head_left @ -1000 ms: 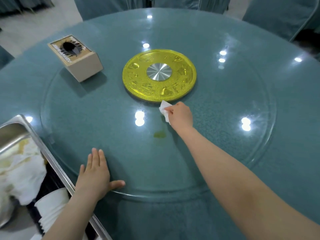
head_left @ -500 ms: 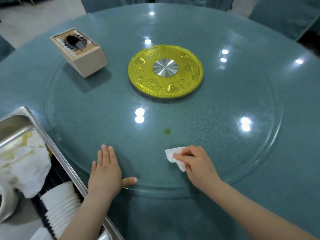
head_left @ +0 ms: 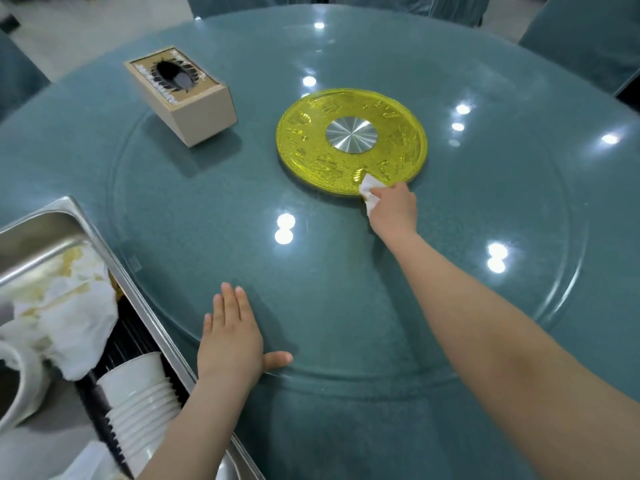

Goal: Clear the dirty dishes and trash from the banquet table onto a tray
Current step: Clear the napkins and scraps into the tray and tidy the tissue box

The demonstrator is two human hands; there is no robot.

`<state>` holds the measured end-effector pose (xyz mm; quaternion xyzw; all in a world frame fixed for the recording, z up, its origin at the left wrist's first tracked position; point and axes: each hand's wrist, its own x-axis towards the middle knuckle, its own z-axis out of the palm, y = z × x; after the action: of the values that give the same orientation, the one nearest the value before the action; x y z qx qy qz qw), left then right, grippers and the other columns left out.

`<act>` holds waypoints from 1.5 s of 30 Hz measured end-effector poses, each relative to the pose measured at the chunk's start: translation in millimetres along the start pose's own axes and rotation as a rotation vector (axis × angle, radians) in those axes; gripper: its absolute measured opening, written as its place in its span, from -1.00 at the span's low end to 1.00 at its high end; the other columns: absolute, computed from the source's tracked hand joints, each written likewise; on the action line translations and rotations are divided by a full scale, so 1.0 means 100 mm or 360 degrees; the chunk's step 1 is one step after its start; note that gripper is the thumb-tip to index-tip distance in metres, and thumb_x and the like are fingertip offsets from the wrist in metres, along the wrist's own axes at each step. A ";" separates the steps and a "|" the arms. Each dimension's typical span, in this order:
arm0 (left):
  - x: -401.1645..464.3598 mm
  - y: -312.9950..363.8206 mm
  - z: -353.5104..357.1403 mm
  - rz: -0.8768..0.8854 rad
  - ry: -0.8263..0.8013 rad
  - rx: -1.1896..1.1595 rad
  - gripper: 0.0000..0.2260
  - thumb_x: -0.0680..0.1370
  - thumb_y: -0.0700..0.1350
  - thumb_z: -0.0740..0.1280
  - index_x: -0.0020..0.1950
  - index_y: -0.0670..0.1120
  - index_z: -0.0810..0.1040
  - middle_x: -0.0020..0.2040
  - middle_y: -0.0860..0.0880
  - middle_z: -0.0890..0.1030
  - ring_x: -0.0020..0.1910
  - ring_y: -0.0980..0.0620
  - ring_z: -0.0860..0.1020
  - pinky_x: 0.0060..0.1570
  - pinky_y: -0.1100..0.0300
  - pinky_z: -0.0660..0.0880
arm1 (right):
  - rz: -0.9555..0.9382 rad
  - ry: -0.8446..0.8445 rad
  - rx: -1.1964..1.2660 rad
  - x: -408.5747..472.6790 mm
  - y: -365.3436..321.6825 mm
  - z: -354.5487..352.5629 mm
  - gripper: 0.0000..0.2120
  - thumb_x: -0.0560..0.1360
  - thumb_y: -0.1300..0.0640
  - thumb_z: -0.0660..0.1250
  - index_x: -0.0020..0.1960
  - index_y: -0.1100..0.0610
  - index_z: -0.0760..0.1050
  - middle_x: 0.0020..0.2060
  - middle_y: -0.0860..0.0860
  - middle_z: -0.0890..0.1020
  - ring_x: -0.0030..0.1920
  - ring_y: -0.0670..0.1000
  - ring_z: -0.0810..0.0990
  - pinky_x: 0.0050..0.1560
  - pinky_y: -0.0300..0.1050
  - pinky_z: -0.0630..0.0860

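A crumpled white tissue [head_left: 370, 189] is pinched in the curled fingers of the right hand [head_left: 393, 211] and held against the glass turntable [head_left: 519, 216], its upper edge touching the near rim of the yellow centre disc [head_left: 351, 142]. The left hand [head_left: 230, 336] is laid flat on the glass near the table's front edge, fingers straight and close together, thumb spread to the side. The step in hand is judged to be a wipe-down of the glass, with the clearing largely done: no dishes or loose trash are seen on the visible part of the banquet table [head_left: 519, 64]. The tissue itself is judged to be the last trash, and the next move calls for it to be carried across to the metal tray [head_left: 114, 258] at the left and dropped there. In that tray, soiled napkins [head_left: 74, 306], a stack of white cups [head_left: 138, 403] lying on its side and part of a white bowl [head_left: 15, 393] are already held. A tissue box [head_left: 188, 98] stands well apart at the far left of the glass, out of the path. The braced left forearm is judged to be the only thing lying between the tissue and the tray. Covered chairs [head_left: 588, 39] are seen beyond the table.
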<state>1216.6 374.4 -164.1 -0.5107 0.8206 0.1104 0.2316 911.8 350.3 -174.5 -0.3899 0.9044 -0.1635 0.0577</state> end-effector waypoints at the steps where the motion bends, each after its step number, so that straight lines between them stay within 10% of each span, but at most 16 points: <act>1: 0.01 -0.01 0.00 -0.0001 -0.0005 -0.0002 0.18 0.35 0.44 0.25 0.48 -0.28 -0.39 0.52 -0.24 -0.34 0.54 -0.16 -0.21 0.49 0.01 -0.09 | -0.0049 0.0007 -0.0054 -0.06 0.00 0.04 -0.71 0.54 0.17 0.20 0.19 0.01 0.58 0.14 0.16 0.47 0.04 0.22 0.45 0.01 -0.13 0.31; 13: -0.01 -0.03 -0.05 -0.0005 0.0000 -0.0140 0.16 0.36 0.41 0.30 0.51 -0.24 -0.35 0.54 -0.19 -0.32 0.55 -0.12 -0.20 0.49 -0.03 -0.09 | -0.0714 -0.0567 0.0269 -1.66 -0.08 0.12 -0.62 0.53 0.28 0.25 0.27 -0.01 0.54 0.09 0.05 0.49 0.11 0.08 0.36 -0.04 -0.29 0.19; 18: -0.31 0.15 -0.03 -0.0005 0.0052 -0.0279 0.07 0.44 0.33 0.29 0.52 -0.24 -0.32 0.53 -0.20 -0.33 0.55 -0.11 -0.20 0.49 0.00 -0.12 | -0.0590 -0.0769 0.0228 -1.64 0.13 -0.34 -0.59 0.50 0.37 0.14 0.19 0.07 0.59 0.10 0.09 0.50 0.15 0.08 0.45 0.11 -0.17 0.35; 24: -0.73 0.50 -0.08 0.0035 0.0363 -0.0316 -0.28 0.62 -0.02 0.16 0.54 -0.21 -0.26 0.56 -0.18 -0.25 0.56 -0.07 -0.13 0.50 0.05 -0.10 | -0.0128 -0.0574 0.0610 -1.79 0.71 -0.85 -0.65 0.44 0.36 0.20 0.04 0.04 0.61 -0.04 -0.08 0.57 0.00 -0.07 0.52 -0.21 -0.55 0.30; 31: -1.39 0.81 -0.31 0.0162 0.0647 -0.0825 -0.40 0.59 -0.17 0.18 0.57 -0.16 -0.02 0.58 -0.09 -0.01 0.56 0.02 -0.01 0.47 0.13 -0.11 | -0.0053 -0.0430 0.1232 -2.03 1.07 -1.46 -0.72 0.40 0.37 0.33 -0.13 0.01 0.62 -0.20 -0.03 0.66 -0.21 -0.05 0.58 -0.26 -0.40 0.45; 45: -2.66 0.07 -0.05 -0.0184 0.1053 -0.1392 -0.54 0.55 -0.13 0.30 0.44 0.05 0.33 0.33 0.11 0.48 0.30 0.05 0.44 0.10 0.24 0.29 | 0.0011 -0.0529 0.1809 -2.81 0.14 -1.40 -0.77 0.40 0.33 0.40 -0.16 -0.01 0.58 -0.32 -0.05 0.52 -0.36 -0.05 0.49 -0.36 -0.23 0.49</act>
<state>1307.7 584.9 -29.1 -0.6110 0.6979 0.2618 -0.2668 1063.6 597.6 -54.0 -0.3153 0.6551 -0.5589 0.3989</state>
